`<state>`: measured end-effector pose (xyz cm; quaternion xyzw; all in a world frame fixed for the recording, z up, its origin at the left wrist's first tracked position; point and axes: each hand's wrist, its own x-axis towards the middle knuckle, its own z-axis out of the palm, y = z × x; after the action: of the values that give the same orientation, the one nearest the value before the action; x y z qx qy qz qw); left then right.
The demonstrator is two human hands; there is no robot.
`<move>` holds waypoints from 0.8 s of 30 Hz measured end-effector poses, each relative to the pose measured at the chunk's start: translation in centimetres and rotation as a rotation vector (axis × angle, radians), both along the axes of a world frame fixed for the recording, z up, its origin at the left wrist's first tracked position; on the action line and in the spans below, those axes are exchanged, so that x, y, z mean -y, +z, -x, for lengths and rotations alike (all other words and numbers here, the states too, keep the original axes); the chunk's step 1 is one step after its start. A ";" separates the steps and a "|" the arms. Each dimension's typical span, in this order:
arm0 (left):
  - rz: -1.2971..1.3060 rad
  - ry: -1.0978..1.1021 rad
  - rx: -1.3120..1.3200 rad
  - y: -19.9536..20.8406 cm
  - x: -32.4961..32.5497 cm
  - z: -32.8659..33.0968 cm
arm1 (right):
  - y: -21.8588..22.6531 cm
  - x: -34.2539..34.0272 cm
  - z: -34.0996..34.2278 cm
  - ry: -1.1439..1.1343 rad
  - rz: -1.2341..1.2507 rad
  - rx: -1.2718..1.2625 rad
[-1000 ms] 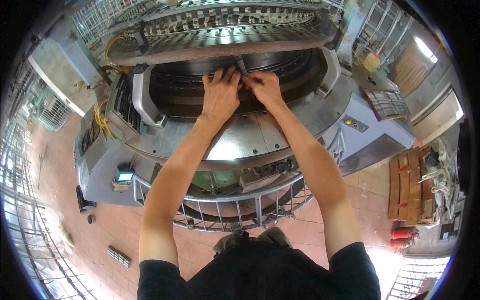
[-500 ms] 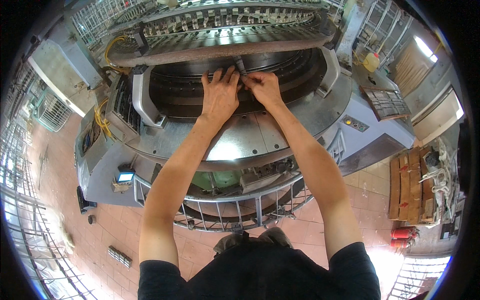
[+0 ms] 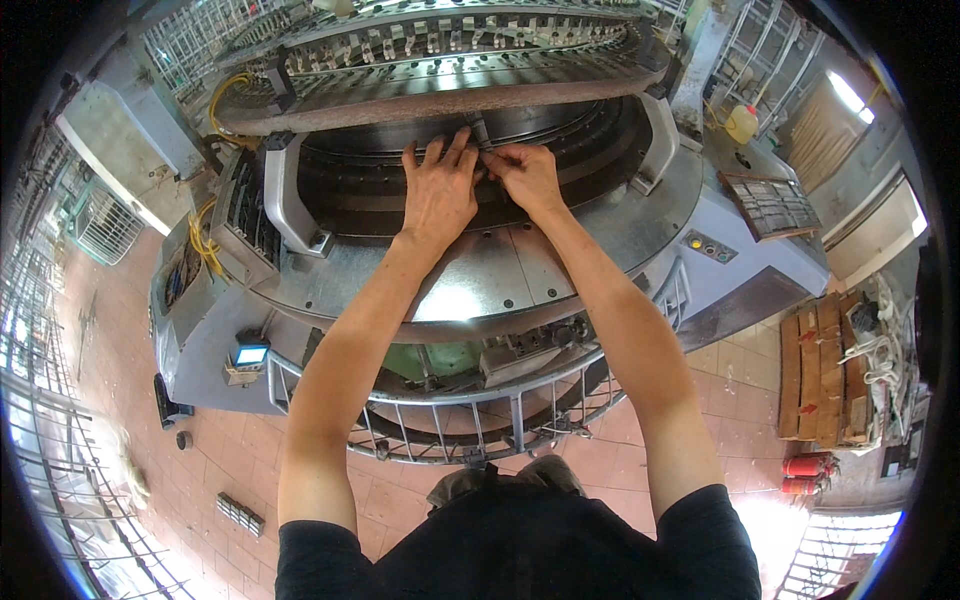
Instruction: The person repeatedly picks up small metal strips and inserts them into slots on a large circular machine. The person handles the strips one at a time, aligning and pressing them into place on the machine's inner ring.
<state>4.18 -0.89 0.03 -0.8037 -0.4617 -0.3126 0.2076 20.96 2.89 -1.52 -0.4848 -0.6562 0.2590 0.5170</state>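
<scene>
A large circular knitting machine (image 3: pixel 450 290) stands in front of me, and both my hands reach into the gap below its upper ring. My left hand (image 3: pixel 440 190) lies back-up against the dark inner ring (image 3: pixel 360 195), its fingers stretched and apart; its thumb is hidden. Close beside it, my right hand (image 3: pixel 528 178) has its fingers pinched together. What they hold is too small and covered to make out. A short grey rod-like part (image 3: pixel 477 126) stands just beyond the fingertips, close to both hands.
The upper ring (image 3: pixel 440 107) overhangs my hands, between two metal brackets (image 3: pixel 288 190). A curved guard rail (image 3: pixel 440 399) runs before my body. Left is a small lit screen (image 3: pixel 251 355); right are a button panel (image 3: pixel 709 246), cardboard boxes (image 3: pixel 812 375) and red fire extinguishers (image 3: pixel 808 466).
Both hands keep nearly the same place. The left fingers have shifted very slightly near the grey part.
</scene>
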 end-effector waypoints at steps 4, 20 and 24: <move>-0.008 -0.012 -0.005 0.1 0.1 0.0 | 0.0 -0.1 -0.1 -0.003 0.033 0.012; -0.001 -0.039 0.005 0.1 0.1 -0.1 | 0.0 0.0 0.2 -0.012 0.022 -0.009; 0.006 -0.034 0.004 0.1 0.0 -0.1 | -0.1 -0.1 0.1 -0.026 -0.020 0.023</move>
<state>4.32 -0.93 0.12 -0.8116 -0.4491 -0.3162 0.1989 20.89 3.01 -1.67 -0.4908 -0.6584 0.2401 0.5176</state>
